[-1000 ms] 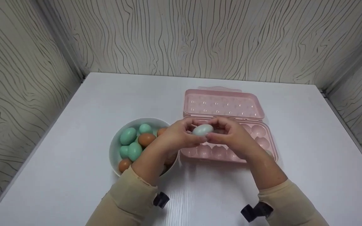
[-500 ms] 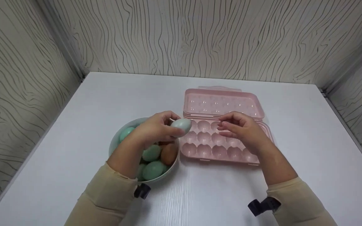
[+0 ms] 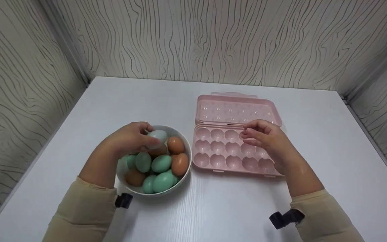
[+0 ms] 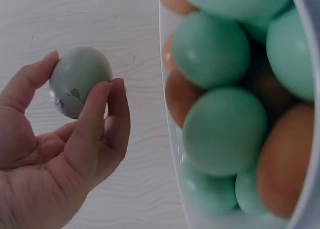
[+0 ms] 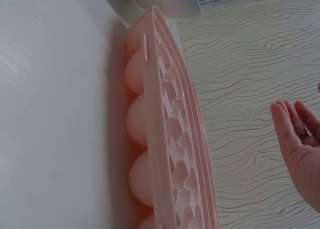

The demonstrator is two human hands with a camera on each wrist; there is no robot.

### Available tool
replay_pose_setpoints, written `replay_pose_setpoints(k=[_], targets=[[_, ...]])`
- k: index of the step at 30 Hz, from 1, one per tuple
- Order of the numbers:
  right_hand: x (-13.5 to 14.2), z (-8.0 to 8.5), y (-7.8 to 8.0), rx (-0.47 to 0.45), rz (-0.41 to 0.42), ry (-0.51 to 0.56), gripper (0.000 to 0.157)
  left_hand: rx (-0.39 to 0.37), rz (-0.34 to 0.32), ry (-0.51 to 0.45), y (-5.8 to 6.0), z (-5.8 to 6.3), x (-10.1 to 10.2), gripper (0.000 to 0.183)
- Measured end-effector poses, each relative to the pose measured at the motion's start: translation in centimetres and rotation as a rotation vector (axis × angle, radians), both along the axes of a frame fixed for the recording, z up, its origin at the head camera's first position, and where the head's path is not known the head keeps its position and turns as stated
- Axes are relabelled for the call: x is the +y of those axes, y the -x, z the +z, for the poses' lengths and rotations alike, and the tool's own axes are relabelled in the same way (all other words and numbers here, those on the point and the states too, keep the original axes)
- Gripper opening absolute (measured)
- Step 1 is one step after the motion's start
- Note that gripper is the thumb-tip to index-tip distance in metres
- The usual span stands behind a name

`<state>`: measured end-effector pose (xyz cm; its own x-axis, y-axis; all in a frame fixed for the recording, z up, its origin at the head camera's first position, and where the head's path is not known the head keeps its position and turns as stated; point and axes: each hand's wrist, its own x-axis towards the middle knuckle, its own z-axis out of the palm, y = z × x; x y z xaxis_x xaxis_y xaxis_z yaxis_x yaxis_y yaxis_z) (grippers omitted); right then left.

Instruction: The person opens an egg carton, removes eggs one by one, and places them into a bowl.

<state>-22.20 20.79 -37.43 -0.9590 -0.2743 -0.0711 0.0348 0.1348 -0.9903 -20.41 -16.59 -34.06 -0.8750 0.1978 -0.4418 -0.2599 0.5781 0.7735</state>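
A pale bluish-white egg [image 3: 157,136] is pinched between the thumb and fingers of my left hand [image 3: 124,138], over the back left of the white bowl [image 3: 170,130]. In the left wrist view, dark grey patches mark the shell of this egg [image 4: 82,74]. Several green eggs [image 3: 163,181] and brown eggs [image 3: 176,145] lie in the bowl. A pink egg carton [image 3: 218,160] stands open beside it, with bare cups across its left and middle. Above the carton's right part, my right hand [image 3: 269,138] holds nothing, its fingers loosely bent. It hides the carton's right end.
The carton's lid [image 3: 237,109] is tipped back behind the cups. Both containers stand on a white table [image 3: 193,215], enclosed by wood-grain patterned panels [image 3: 193,40] at the back and sides. Bowl and carton are almost touching.
The egg, first between both hands above the carton, has moved left over the bowl in my left hand. My right hand let go of it and drew slightly right.
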Motion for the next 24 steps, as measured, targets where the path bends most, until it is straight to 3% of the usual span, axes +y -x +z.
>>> replay_pose_setpoints(k=[10,24], targets=[[0.3,-0.4,0.4,0.018,0.012,0.012,0.031,-0.051,0.021,0.073,-0.8,-0.2,-3.3,0.039],[0.2,-0.2,0.2,0.025,0.019,-0.005,0.032,0.001,-0.012,0.359,-1.1,-0.9,-4.3,0.028]])
